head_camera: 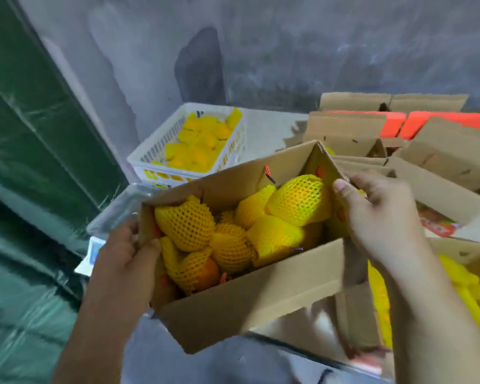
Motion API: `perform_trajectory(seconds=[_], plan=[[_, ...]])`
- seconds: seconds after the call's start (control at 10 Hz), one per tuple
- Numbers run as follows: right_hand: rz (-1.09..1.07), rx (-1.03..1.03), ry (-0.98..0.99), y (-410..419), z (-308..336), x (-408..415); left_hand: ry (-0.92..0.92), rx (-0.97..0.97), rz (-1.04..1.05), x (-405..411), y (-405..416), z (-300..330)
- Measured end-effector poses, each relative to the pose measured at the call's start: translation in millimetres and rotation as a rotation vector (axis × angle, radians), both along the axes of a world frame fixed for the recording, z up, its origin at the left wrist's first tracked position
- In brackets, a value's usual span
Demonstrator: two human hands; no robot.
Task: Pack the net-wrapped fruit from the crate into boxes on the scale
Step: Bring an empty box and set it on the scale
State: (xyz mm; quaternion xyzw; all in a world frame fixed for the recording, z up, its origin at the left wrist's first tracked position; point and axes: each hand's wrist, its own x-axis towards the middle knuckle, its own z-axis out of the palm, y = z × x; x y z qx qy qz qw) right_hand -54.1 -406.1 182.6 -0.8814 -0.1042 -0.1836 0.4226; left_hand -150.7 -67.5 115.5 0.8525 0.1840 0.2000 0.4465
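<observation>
Net-wrapped fruit (pixel 233 231) fills the hand-held box (pixel 250 303).

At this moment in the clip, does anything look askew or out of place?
Yes: the filled box is tilted, held at both ends by the left hand and right hand rather than sitting flat. One net-wrapped fruit rides high at the far right corner, near the rim. Nothing looks spilled; the white crate stands upright.

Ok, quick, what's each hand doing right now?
Left hand: grips the left end of the cardboard box.
Right hand: grips the box's right end flap.
</observation>
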Motion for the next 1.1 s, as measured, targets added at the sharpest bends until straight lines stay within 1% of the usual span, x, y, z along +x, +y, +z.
perform_trajectory(seconds=[0.1,0.2,0.4,0.5,0.6,0.7,0.8,0.9,1.0,1.1], plan=[[0.068,0.067,0.042,69.2,-19.9,2.6,0.059,-0.001,0.164,-41.6,45.7,12.3],[0.164,0.086,0.112,139.6,-33.0,-2.3,0.093,-0.03,0.286,-65.0,89.6,20.3],[0.231,0.096,0.109,222.6,-49.0,19.9,0.139,-0.1,0.335,-66.1,168.5,10.6],[0.239,0.131,0.106,247.3,-61.1,42.7,0.179,-0.051,0.289,-37.5,198.7,11.8],[0.157,0.197,0.156,263.7,-78.2,71.8,0.242,0.046,0.172,12.1,224.9,17.6],[0.041,0.239,0.256,276.9,-88.4,104.1,0.316,0.069,0.034,75.5,250.6,21.1],[-0.066,0.194,0.303,289.6,-87.6,122.2,0.366,0.031,-0.092,139.9,274.8,18.4],[-0.165,0.15,0.352,300.0,-94.1,136.7,0.405,0.048,-0.204,195.6,292.6,6.9],[-0.24,0.218,0.424,318.5,-100.4,135.7,0.407,0.104,-0.282,235.5,310.6,-13.5],[-0.304,0.191,0.441,340.4,-111.0,123.8,0.426,0.116,-0.317,260.9,328.2,-34.6]])
